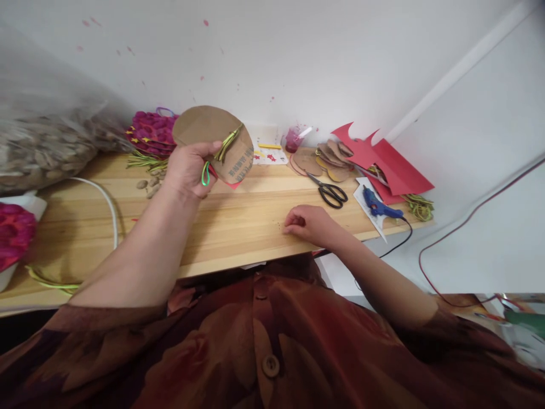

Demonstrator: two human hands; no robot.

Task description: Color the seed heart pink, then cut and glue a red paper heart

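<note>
My left hand is closed on a round cardboard piece, raised above the table, its printed brown face toward me. A bundle of yellow-green cords lies across that face near my thumb. A bright green loop of cord hangs at the lower edge, where a bit of red shows. My right hand rests low over the wooden table, fingers curled in. Whatever is between its fingertips, if anything, is hidden. Small dark specks dot the wood beside it.
Right of centre lie black-handled scissors, cardboard pieces, a blue glue gun with its cable, and red paper. A cup of pink liquid stands at the back. Leftward are pink-purple pieces, a bag of peanuts and a white cable.
</note>
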